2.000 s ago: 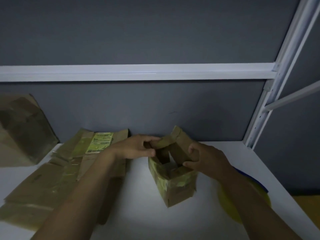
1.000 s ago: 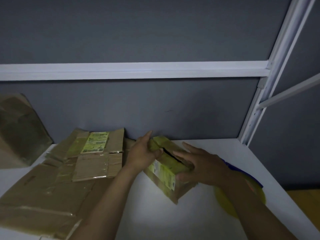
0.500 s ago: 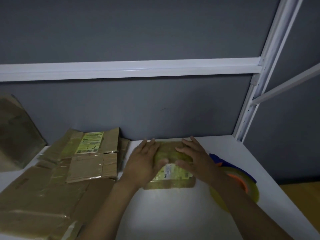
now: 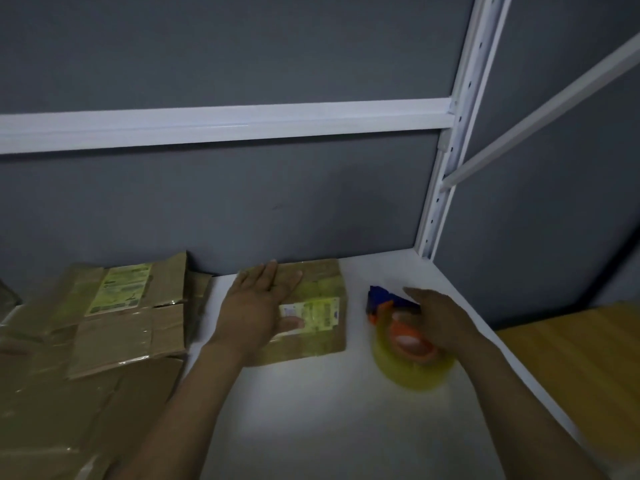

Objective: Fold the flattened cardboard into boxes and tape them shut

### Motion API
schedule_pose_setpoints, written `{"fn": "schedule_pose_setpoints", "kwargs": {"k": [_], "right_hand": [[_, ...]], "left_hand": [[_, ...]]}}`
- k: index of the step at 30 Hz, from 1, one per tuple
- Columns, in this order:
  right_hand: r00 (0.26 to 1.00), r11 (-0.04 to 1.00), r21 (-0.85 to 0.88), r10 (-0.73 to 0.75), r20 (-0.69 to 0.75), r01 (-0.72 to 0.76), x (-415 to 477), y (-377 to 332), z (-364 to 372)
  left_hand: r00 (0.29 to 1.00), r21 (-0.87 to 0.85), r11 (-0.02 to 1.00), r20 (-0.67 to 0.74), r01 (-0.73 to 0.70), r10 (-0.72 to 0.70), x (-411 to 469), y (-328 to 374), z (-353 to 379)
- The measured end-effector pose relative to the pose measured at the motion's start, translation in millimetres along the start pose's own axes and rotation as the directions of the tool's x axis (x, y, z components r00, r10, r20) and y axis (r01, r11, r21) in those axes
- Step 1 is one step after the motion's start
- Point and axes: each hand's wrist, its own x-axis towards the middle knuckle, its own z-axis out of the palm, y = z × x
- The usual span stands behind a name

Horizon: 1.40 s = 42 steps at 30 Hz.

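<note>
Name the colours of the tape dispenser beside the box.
The tape dispenser has a blue body and orange hub; head view shows it, slightly blurred.

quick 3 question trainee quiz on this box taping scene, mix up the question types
1. True or false: the left hand lies flat on the box.
2. Fill in: the flattened cardboard lies to the ___ of the box.
3. What does the right hand grip?
A. box
B. flattened cardboard
C. tape dispenser

Key: 1 true; 2 left; 3 C
</note>
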Motion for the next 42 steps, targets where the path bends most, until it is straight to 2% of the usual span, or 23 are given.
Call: {"fn": "schedule_pose_setpoints", "kwargs": {"k": [2,5,9,13,17,21,25,27,28,31,32,33,35,36,39,40,42], "right_hand": [[0.997,0.993,-0.089,0.077,0.027,-0.074,0,15,8],[0.989,0.973,-0.211,0.06,-0.135,-0.088,-1,21,18],[0.972,0.993,-0.107,0.027,-0.234,-0.054,-12,14,16],[0.921,0.999,0.035,0.003,-0.39,0.011,-25,-9,0],[0.867,0.992,0.055,-0.07,-0.493,0.111,-32,-43,-30],[0.853,0.981,-0.007,-0.171,-0.493,0.192,-24,-77,-46],[0.828,0.955,-0.022,-0.267,-0.493,0.295,-8,-100,-35],[0.8,0.933,-0.068,-0.338,-0.496,0.352,0,-108,-25],[0.789,0.924,-0.093,-0.367,-0.493,0.371,3,-111,-22],[0.798,0.908,-0.073,-0.398,-0.453,0.412,15,-112,-20],[0.803,0.897,-0.032,-0.41,-0.432,0.441,18,-110,-21],[0.81,0.883,0.022,-0.42,-0.411,0.469,21,-109,-22],[0.831,0.857,0.13,-0.43,-0.352,0.499,23,-112,-25],[0.838,0.847,0.164,-0.438,-0.326,0.506,23,-114,-26],[0.816,0.803,0.208,-0.488,-0.309,0.559,27,-119,-24],[0.805,0.789,0.207,-0.509,-0.306,0.578,27,-120,-22],[0.798,0.777,0.211,-0.532,-0.284,0.593,29,-118,-21]], "left_hand": [[1.0,-0.023,1.0,0.017,-0.012,0.012,4,-1,0],[1.0,-0.063,0.998,0.028,0.0,0.002,7,0,0],[1.0,-0.081,0.997,0.023,0.002,0.0,2,1,-1],[0.998,-0.045,0.999,0.062,0.01,-0.007,2,3,-1],[0.994,0.027,0.999,0.102,0.028,-0.031,7,-2,5],[0.982,0.017,0.999,0.182,0.04,-0.042,-2,0,28],[0.993,0.0,1.0,0.118,0.001,-0.001,-9,0,34],[0.993,-0.058,0.998,0.116,0.015,-0.008,-8,0,30],[0.986,-0.099,0.994,0.164,0.048,-0.032,-9,-1,27],[0.976,-0.313,0.943,0.211,0.109,-0.043,-8,1,6],[0.981,-0.435,0.89,0.185,0.134,-0.058,-8,1,-1],[0.987,-0.598,0.786,0.129,0.158,-0.1,-8,4,-11],[0.962,-0.887,0.429,0.059,0.173,-0.266,-4,12,-33],[0.936,-0.952,0.256,0.072,0.168,-0.345,1,14,-44],[0.838,-0.958,-0.138,0.288,0.253,-0.463,20,14,-72],[0.808,-0.933,-0.227,0.357,0.28,-0.469,23,12,-75],[0.781,-0.9,-0.315,0.422,0.3,-0.46,26,7,-75]]}}
